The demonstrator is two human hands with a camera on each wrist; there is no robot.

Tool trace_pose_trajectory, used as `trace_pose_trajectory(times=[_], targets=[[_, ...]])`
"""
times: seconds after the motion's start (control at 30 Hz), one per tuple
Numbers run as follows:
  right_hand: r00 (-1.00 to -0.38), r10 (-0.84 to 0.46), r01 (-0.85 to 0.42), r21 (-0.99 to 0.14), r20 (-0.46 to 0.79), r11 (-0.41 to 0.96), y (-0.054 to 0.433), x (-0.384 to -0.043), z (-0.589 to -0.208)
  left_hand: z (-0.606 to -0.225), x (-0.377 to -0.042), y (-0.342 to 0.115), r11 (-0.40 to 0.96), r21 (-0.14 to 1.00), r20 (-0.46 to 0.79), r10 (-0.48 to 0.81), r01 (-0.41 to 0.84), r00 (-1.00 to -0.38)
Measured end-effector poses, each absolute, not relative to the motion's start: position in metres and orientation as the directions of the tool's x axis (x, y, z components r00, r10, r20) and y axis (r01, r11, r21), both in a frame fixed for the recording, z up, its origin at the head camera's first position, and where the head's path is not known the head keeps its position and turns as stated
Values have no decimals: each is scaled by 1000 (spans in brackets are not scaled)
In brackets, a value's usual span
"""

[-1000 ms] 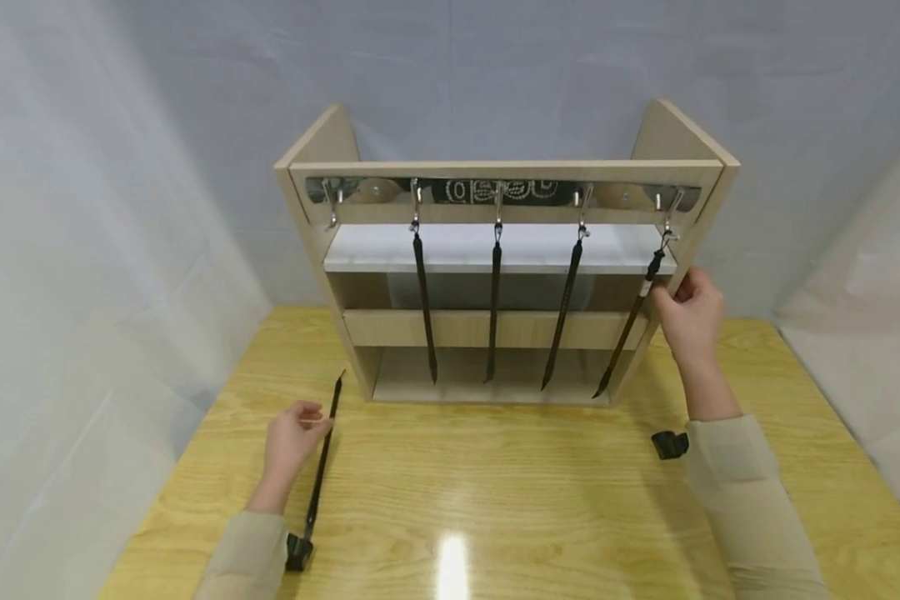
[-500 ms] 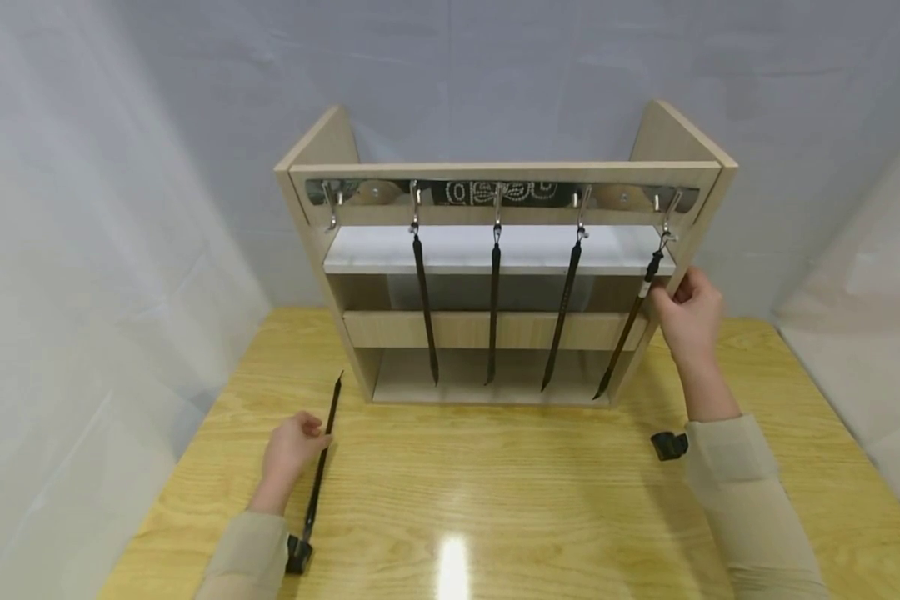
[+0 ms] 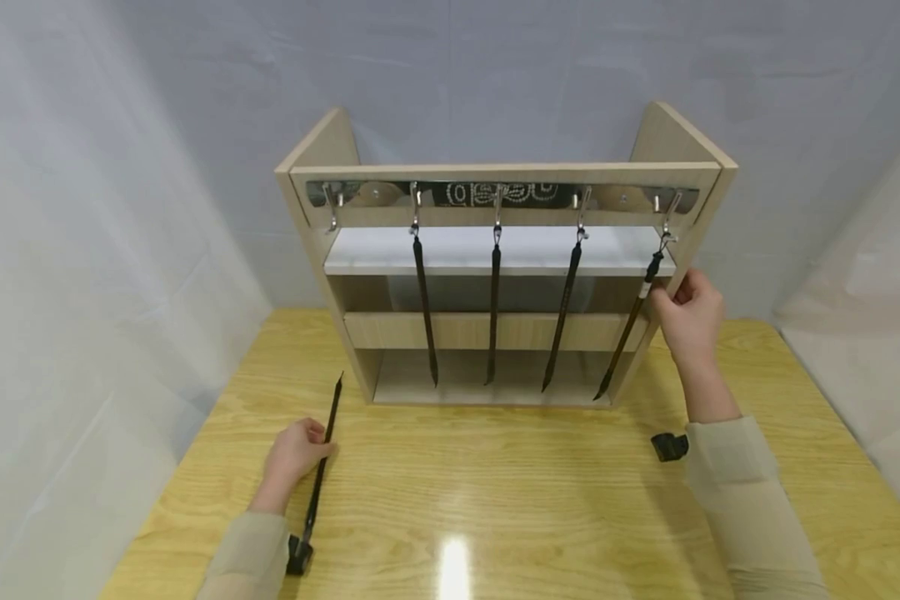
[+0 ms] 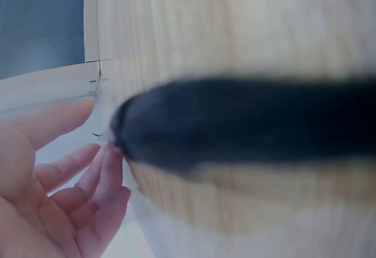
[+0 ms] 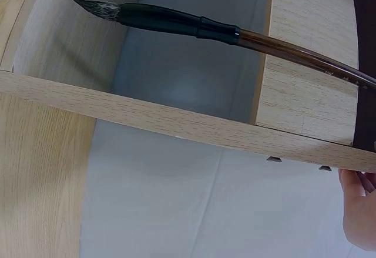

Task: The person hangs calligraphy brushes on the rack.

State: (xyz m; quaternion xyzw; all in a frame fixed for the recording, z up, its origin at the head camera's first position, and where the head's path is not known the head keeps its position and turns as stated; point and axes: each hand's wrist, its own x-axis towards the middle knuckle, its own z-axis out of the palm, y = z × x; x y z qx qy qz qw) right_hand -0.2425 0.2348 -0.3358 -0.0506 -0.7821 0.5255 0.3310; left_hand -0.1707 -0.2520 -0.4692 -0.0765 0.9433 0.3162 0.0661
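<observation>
A dark writing brush (image 3: 317,492) lies on the table at the left; its nearer part fills the left wrist view as a blurred black shape (image 4: 247,123). My left hand (image 3: 292,458) is at its middle, thumb and fingers on either side. In the left wrist view the thumb stands apart from the fingers (image 4: 88,193). My right hand (image 3: 693,321) grips the right side panel of the wooden shelf (image 3: 495,331), thumb at the front. Close by the right thumb hangs a brush (image 5: 170,22), tip down, with a white label high on its handle.
Three more brushes, including a middle one (image 3: 494,312), hang from a metal hook rail (image 3: 622,197) along the shelf's top. The leftmost hook (image 3: 332,208) carries no brush. Small black cameras (image 3: 669,447) sit at the wrists. Pale sheeting (image 3: 120,292) surrounds the wooden table (image 3: 495,475).
My left hand has come lower and toward me along the lying brush, its fingers now around the brush's middle. My right hand keeps its grip on the shelf panel.
</observation>
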Motion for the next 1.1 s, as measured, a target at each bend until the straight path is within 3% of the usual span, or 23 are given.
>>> trace_pose_trajectory(times=[0.43,1.1], targets=[[-771,428,-272,-852,471,448,235,-243,-337,-467,-169,-253,822,543,-201,-71,-171,-977],[-783,434,-242,-861,445,446,235,-242,-336,-467,-168,-257,796,580,-214,-58,-175,-975]])
